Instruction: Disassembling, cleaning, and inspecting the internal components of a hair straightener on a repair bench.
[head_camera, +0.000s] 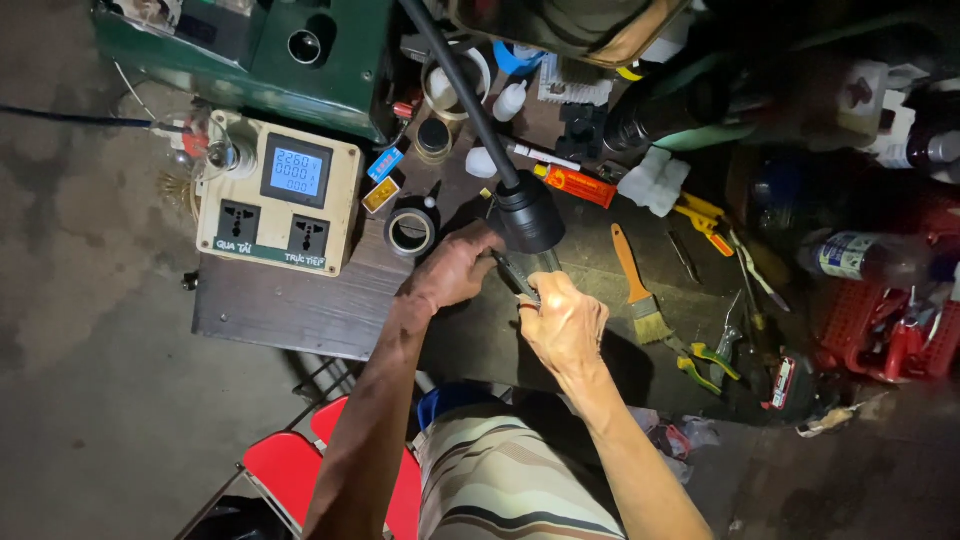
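Observation:
My left hand (455, 268) grips the underside of a large black plug-like fitting (525, 212) at the end of a thick black cable (455, 80) that runs up and away. My right hand (565, 322) is closed on a small pair of pliers (518, 278), whose jaws point up at the bottom of the fitting. Both hands work just above the front of a dark wooden bench (300, 310). What lies between the jaws is hidden.
A cream meter box (280, 205) with a lit blue display and two sockets sits left. Tape rolls (411, 231), an orange-handled brush (637, 290), green-handled pliers (710, 355), bottles (870, 258) and a red crate (880, 335) crowd the bench. A red stool (290, 465) stands below.

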